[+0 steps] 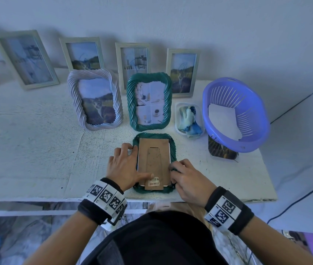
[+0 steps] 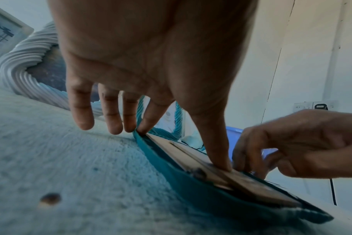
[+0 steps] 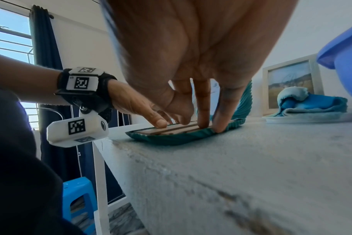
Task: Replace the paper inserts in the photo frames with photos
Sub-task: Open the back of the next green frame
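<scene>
A teal twisted-rim photo frame [image 1: 173,150] lies face down near the table's front edge, its brown backing board [image 1: 153,159] up, a barcode sticker at the near end. My left hand [image 1: 123,165] lies over the frame's left rim, fingers straight, and its thumb [image 2: 215,143] presses the backing by the sticker. At the right rim, my right hand [image 1: 188,178] sets bent fingertips [image 3: 203,114] down on the backing's edge and the rim. Whether they work a tab is hidden. The left wrist view shows the frame [image 2: 171,171] edge-on.
A second teal frame [image 1: 149,101] and a pale twisted frame [image 1: 94,100] with a cat photo stand behind, before a row of pale frames along the wall. To the right: a clear tray with a blue cloth [image 1: 189,118], a purple basket [image 1: 235,113] holding white paper, a loose photo [image 1: 221,150] under it.
</scene>
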